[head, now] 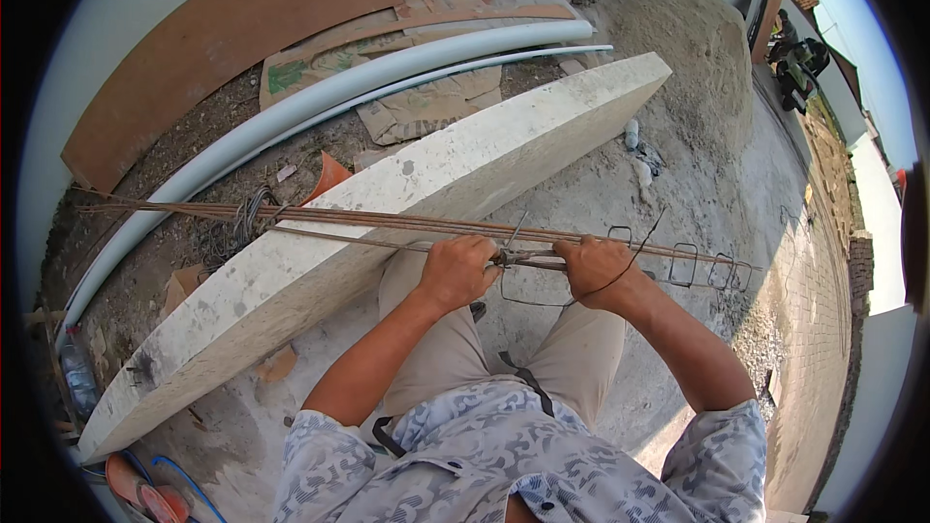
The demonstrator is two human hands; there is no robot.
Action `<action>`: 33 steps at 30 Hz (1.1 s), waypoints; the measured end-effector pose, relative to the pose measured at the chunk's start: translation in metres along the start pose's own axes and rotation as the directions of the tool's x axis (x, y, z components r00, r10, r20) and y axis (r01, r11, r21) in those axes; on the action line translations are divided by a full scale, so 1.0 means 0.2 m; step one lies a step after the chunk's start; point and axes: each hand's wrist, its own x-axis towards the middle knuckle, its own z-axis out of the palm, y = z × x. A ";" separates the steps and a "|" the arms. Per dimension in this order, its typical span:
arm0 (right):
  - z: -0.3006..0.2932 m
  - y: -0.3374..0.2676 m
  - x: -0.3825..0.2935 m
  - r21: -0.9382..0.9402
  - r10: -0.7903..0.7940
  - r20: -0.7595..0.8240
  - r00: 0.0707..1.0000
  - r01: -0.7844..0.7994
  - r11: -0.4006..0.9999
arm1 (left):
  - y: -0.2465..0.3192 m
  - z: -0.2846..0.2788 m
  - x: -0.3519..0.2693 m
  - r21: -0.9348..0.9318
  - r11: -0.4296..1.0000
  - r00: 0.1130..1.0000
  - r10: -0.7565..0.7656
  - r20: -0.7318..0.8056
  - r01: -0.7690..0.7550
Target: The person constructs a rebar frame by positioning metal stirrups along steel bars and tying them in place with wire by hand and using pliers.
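Rusty steel reinforcing bars [363, 216] lie in a bundle across a pale concrete block [479, 132]. My left hand [459, 270] closes around a bar, beside the jaws of steel pincers [512, 257]. In my right hand [600, 269] are the pincers' handles, and a dark tie wire [649, 231] crosses that hand. The pincers' head meets a bent wire stirrup [538, 301] that hangs below the bars. Further along the bars, at the right, sit several square stirrups [683, 264]. A coil of tie wire [254, 218] lies at the block's far edge.
Beyond the block lie white plastic pipes [363, 78], torn paper sacks [429, 107] and a brown board [240, 43] against the wall. A sand heap [683, 51] rises at the upper right. Orange sandals [145, 490] and a plastic bottle [78, 378] are at the lower left.
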 end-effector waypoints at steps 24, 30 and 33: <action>-0.05 -0.21 -0.07 0.149 0.055 0.284 0.957 -0.101 0.984 | -0.05 0.07 -0.01 0.056 0.997 0.997 0.057 -0.044 -0.055; 0.03 -0.12 -0.09 0.697 -0.083 0.520 0.850 -0.366 0.617 | -0.06 0.06 -0.01 0.064 0.993 0.992 0.099 -0.076 -0.095; 0.12 -0.12 -0.11 0.743 -0.084 0.480 0.873 -0.354 0.568 | -0.05 0.05 -0.01 0.070 0.993 0.995 0.096 -0.009 -0.095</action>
